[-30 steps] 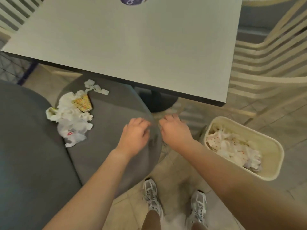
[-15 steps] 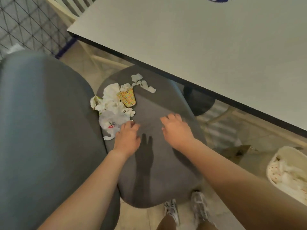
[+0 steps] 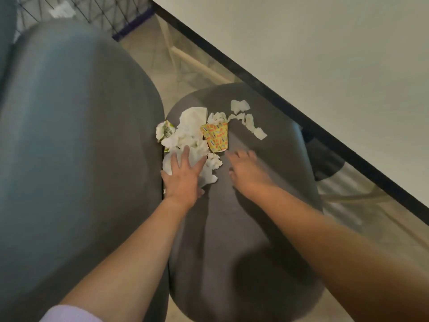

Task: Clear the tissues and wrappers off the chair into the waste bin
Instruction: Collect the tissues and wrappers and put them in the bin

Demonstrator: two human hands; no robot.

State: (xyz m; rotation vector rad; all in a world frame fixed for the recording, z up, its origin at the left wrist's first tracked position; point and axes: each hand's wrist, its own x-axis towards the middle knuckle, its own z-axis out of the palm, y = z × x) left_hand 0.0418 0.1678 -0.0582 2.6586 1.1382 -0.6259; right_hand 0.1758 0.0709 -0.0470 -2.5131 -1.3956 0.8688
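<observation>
A heap of crumpled white tissues (image 3: 189,133) lies at the back left of the grey chair seat (image 3: 243,240), against the backrest. A yellow patterned wrapper (image 3: 215,136) lies on the heap's right side, and a green-edged wrapper (image 3: 166,130) on its left. Torn tissue scraps (image 3: 249,120) trail off to the right. My left hand (image 3: 184,177) rests flat on the near end of the heap, fingers spread, gripping nothing. My right hand (image 3: 247,173) hovers open over the seat just right of the heap. The waste bin is out of view.
The grey padded backrest (image 3: 76,147) fills the left. A white table top (image 3: 325,66) with a dark edge overhangs the chair at the upper right. A wire mesh panel (image 3: 92,10) stands at the top left. Tiled floor shows under the table.
Both hands have moved forward to the litter; my left hand now lies on the tissue heap. The view has swung left and closer, and the waste bin has left the frame.
</observation>
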